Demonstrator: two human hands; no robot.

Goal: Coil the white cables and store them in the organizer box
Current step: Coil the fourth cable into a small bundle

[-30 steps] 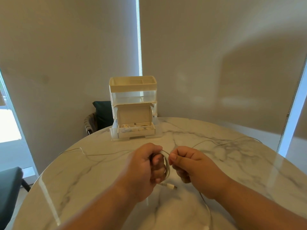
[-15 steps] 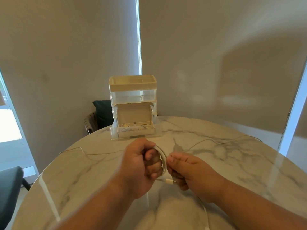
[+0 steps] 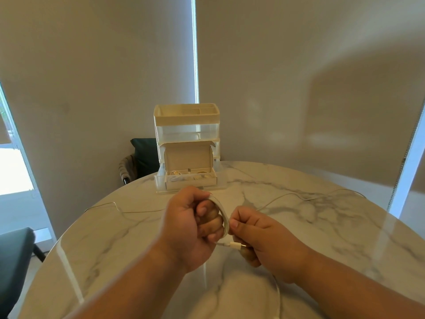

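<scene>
Several white cable [image 3: 225, 215] loops ring the left hand [image 3: 184, 229], fingers [image 3: 209, 213] curled (right hand [image 3: 264, 240] pinches it).

White cable [image 3: 225, 217] — grey-veined table [image 3: 322, 229], seemingly marble

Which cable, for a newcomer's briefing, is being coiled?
Start at the marble table, then the organizer box at its far edge. In front, the cable is looped round the left hand, its plug at the right hand; the other cables lie loose and flat.
</scene>
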